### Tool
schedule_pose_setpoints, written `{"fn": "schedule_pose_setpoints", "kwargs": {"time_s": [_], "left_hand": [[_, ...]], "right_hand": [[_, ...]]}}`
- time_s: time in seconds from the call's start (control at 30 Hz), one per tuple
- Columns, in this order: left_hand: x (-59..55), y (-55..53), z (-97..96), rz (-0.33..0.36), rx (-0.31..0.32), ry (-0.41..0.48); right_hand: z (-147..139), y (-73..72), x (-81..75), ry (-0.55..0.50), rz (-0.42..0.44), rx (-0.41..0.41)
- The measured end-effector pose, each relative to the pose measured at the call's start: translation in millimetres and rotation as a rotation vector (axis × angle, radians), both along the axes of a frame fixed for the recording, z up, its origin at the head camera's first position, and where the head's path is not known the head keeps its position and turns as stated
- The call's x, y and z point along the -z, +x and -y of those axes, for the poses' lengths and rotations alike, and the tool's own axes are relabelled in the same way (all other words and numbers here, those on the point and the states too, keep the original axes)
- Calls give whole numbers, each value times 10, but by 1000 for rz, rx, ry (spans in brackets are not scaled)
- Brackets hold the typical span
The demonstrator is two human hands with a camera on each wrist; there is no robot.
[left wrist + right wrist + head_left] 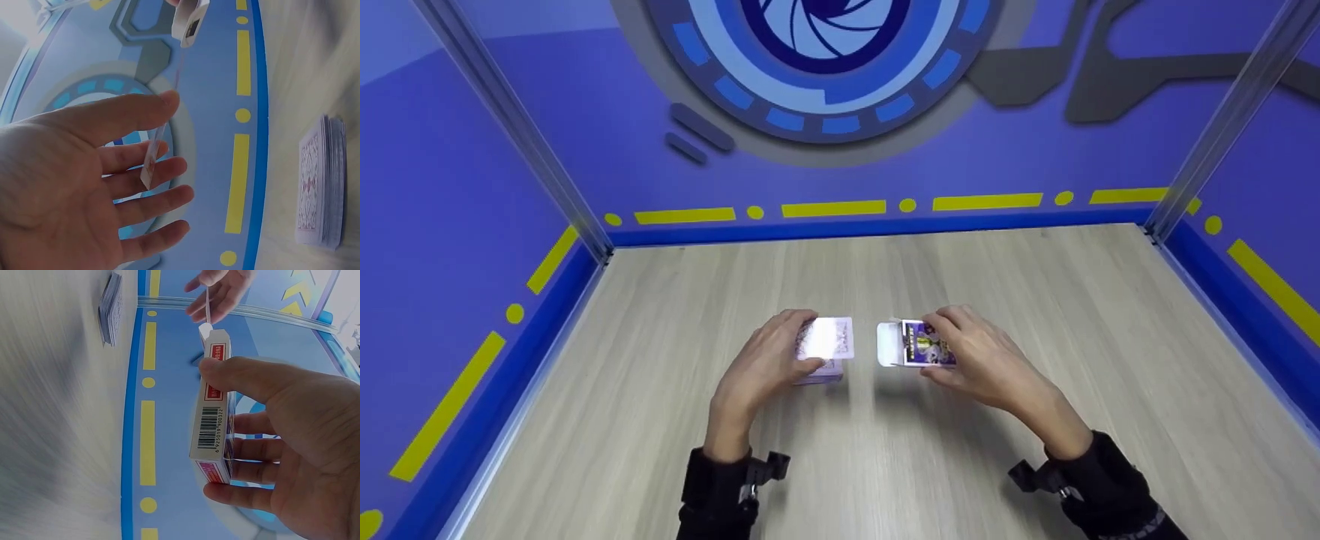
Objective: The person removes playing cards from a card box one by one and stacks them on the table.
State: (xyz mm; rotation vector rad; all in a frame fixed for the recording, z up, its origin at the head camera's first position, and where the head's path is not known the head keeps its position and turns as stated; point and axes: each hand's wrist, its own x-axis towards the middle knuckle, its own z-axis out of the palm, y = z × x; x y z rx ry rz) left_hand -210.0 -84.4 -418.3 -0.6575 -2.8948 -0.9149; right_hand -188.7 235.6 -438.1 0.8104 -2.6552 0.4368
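My left hand (765, 364) pinches a thin playing card, or a few together (840, 336), between thumb and fingers. They are seen nearly edge-on in the left wrist view, so how many cannot be told. Under that hand, apart from it, a stack of playing cards (312, 185) with patterned backs lies on the table. To the right, my right hand (986, 360) grips a small card box (209, 422) above the table, thumb on its barcode side. The box's white flap (889, 345) stands out toward the held card, with a small gap between them.
The wood-grain table (660, 420) is enclosed by blue panels (810, 180) at the back and both sides. Metal posts (540, 165) stand at the back corners. Black bands with small cameras (724, 487) sit on both wrists.
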Motion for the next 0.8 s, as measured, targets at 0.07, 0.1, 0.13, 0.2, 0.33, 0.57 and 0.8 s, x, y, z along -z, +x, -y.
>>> {"fn": "schedule_pose_setpoints", "kwargs": {"time_s": [0.07, 0.1, 0.13, 0.2, 0.33, 0.57, 0.8], "left_hand": [[29, -25, 33, 10, 3, -7], [57, -44, 48, 10, 5, -10], [85, -60, 63, 16, 4, -12], [145, -95, 84, 27, -11, -14], [272, -163, 102, 41, -59, -8], [472, -253, 93, 118, -125, -30], [583, -308, 72, 187, -155, -37]], "right_hand": [[1, 1, 2, -1, -1, 0], [1, 1, 2, -2, 0, 0], [1, 0, 3, -1, 1, 1], [3, 0, -1, 4, 5, 3], [6, -2, -6, 9, 8, 5], [5, 0, 5, 14, -28, -5], [-3, 4, 13, 12, -22, -7]]}}
